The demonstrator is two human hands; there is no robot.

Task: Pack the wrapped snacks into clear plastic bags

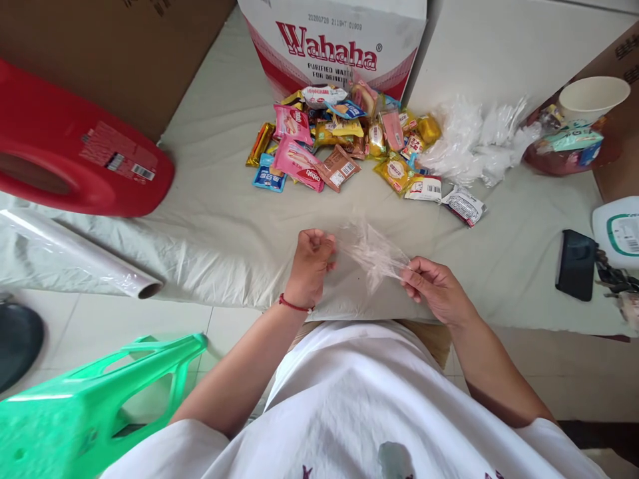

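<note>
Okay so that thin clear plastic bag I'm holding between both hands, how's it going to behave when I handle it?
The clear plastic bag looks floppy: it sags and crumples between your left hand and right hand. Being see-through film, it's probably very light and may cling or slip between pinched fingers. It could stretch or tear if pulled hard.

Home packing corner: tiled floor [549, 372], snack pile [344, 136], Wahaha carton [334, 46].

A small clear plastic bag [373, 254] is stretched, crumpled and thin, between the left hand [310, 266] and the right hand [435, 287]. It hangs just above the near edge of the cloth-covered table [214, 233], its open mouth towards the left.
</note>
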